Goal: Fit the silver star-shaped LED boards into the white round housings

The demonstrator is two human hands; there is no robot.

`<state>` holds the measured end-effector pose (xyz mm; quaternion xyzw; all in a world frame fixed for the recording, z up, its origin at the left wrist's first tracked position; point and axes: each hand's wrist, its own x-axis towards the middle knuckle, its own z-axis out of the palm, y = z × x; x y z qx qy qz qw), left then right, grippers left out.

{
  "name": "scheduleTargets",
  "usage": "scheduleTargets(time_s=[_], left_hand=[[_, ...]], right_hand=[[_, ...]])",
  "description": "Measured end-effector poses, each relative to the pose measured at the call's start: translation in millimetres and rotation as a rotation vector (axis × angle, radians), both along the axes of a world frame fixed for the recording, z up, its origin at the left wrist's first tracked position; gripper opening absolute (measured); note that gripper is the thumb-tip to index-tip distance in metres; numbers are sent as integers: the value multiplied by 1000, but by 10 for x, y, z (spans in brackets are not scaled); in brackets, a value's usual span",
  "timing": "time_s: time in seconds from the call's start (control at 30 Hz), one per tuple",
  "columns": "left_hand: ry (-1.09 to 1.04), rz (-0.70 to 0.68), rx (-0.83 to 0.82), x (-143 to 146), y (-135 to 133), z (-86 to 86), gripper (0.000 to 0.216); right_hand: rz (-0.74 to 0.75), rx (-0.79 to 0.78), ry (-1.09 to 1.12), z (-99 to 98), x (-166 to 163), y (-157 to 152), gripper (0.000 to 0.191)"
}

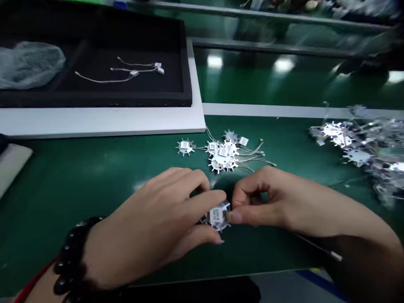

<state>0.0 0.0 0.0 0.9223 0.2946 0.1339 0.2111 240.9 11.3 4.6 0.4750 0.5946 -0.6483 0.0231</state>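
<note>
My left hand [158, 219] and my right hand [265, 206] meet over the green mat [78, 181]. Both pinch one small silver star-shaped part [217, 216] with a white label. The left fingers curl round its left side, and the right thumb and forefinger press its right edge. Just beyond the hands lies a small pile of the same star-shaped parts [222, 153] with thin wire leads trailing to the right. One single star part [184, 147] lies a little left of that pile.
A black tray [186, 84] on a white board [104, 120] stands at the back left, holding a few wired pieces [135, 71] and a clear plastic bag [28, 63]. A larger heap of silver parts [360, 147] sits at the right. A bead bracelet [67, 256] circles my left wrist.
</note>
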Motion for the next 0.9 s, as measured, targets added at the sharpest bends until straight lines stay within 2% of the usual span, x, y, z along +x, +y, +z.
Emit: scheduleTargets(time_s=[0.6, 0.73, 0.9], left_hand=[[39, -24, -227, 15, 9, -96, 41], [31, -31, -236, 16, 22, -90, 38], [32, -40, -170, 1, 28, -102, 37]], right_hand=[[71, 87, -91, -12, -12, 11, 36], [77, 88, -82, -18, -12, 25, 36], [85, 95, -78, -24, -22, 36, 37]])
